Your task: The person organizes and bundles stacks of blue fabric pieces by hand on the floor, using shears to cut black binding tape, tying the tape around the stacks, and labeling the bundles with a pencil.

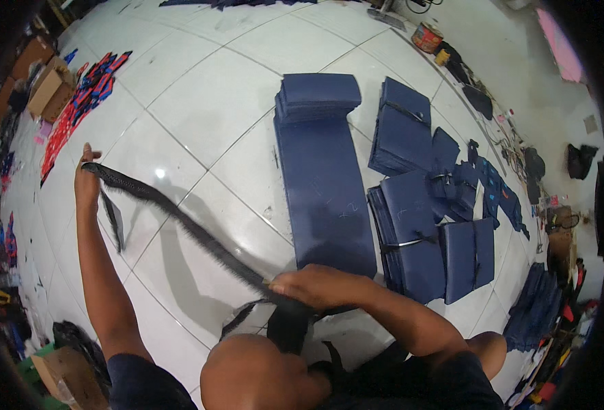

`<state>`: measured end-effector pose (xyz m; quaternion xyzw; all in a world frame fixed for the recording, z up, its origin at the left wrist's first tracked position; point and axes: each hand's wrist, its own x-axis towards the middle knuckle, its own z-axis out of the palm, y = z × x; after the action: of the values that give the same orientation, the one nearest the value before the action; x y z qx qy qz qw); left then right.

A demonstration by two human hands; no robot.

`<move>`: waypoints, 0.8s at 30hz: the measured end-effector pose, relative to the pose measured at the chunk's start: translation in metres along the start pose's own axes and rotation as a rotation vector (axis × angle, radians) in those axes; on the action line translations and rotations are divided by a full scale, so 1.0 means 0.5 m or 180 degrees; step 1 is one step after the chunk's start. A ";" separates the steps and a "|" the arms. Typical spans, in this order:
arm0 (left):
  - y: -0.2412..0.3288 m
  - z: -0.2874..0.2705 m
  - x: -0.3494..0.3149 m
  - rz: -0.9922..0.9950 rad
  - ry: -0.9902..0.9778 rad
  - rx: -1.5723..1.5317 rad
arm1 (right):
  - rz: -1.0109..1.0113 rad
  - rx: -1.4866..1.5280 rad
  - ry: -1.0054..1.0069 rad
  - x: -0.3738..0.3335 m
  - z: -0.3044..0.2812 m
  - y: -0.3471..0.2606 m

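A long black fabric strip (186, 219) with a frayed, fringed edge is stretched on a slant between my hands, above the tiled floor. My left hand (87, 176), far out on a straight arm, holds its upper end; a short tail of the strip hangs just below. My right hand (312, 285) is closed on the lower part, close to my body. Black fabric (288, 328) lies bunched under the right hand, beside my bent knee. A small yellowish bit shows at the right fingertips, too small to name. Beyond the right hand lies a long navy fabric stack (326, 184), folded over at its far end.
Tied bundles of navy fabric pieces (408, 232) lie to the right. Red and blue fabric pieces (90, 96) and a cardboard box (50, 89) are at the far left. A tin can (426, 37) stands near the wall. Another cardboard box (73, 376) is at the lower left.
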<state>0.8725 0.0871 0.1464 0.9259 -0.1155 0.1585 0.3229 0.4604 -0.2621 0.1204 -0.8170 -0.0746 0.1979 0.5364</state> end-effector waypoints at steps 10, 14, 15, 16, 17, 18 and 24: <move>0.557 0.016 -0.285 0.0452 -0.4844 -0.2659 | -0.0587 0.1370 0.1815 0.001 -0.158 -0.121; 0.574 0.063 -0.258 0.0543 -0.4704 -0.2895 | -0.0050 0.2060 0.0973 -0.003 -0.099 -0.040; 0.559 0.081 -0.237 0.0585 -0.4530 -0.2896 | 0.0137 0.2053 0.0958 -0.022 -0.093 -0.024; 0.525 0.103 -0.217 0.0365 -0.4109 -0.2779 | 0.0298 0.2071 0.0909 -0.035 -0.088 -0.011; 0.483 0.120 -0.193 0.0149 -0.3663 -0.2645 | 0.0348 0.2164 0.1097 -0.049 -0.088 -0.001; 0.446 0.130 -0.171 -0.0137 -0.3460 -0.2614 | 0.0413 0.2259 0.1280 -0.066 -0.090 0.011; 0.268 0.260 -0.148 -0.0727 -0.3338 -0.2551 | 0.1591 0.1360 0.1543 -0.148 -0.093 0.113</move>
<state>0.7902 -0.0897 0.0981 0.6953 -0.2083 -0.4028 0.5576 0.4064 -0.3495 0.1032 -0.7031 0.2976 0.1349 0.6316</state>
